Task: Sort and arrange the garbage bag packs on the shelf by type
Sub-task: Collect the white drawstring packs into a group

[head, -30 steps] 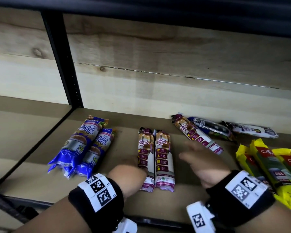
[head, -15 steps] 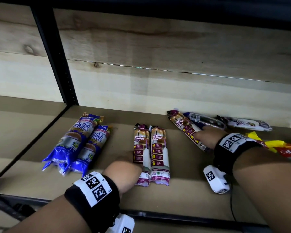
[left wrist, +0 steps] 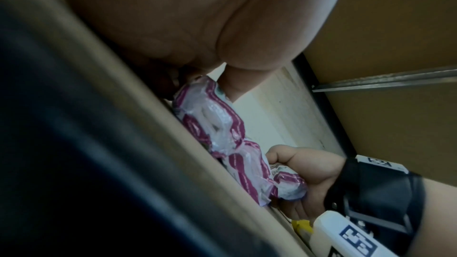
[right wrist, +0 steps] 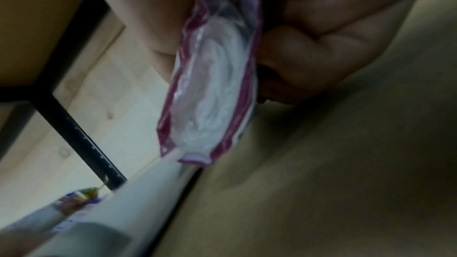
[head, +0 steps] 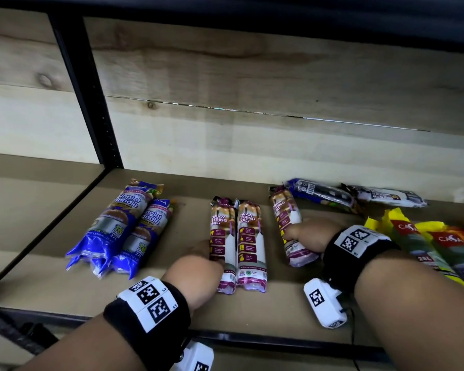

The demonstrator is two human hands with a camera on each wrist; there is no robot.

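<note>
- The right hand (head: 307,236) grips a third maroon drawstring pack (head: 287,223) near its lower end; in the right wrist view the fingers (right wrist: 321,50) curl round one side of the pack (right wrist: 217,77) and the palm sits on the other.
- That pack lies slightly tilted, a short gap to the right of the 2 maroon drawstring packs (head: 237,242) that lie side by side, touching, at the middle of the shelf (head: 279,303).
- The left hand (head: 196,271) rests against the left edge of the left pack of that pair, near its lower half. Its fingertips are hidden under the hand and the pack, so whether they are curled or straight cannot be told.
- 2 blue singlet-handle packs (head: 123,228) lie together, well to the left, angled.
- Behind the right hand, near the back wall (head: 252,76), lie a dark blue pack (head: 322,194) and a black-and-white pack (head: 386,196), end to end.
- Yellow packs (head: 426,245) lie at the right edge, just beside the right wrist.
</note>
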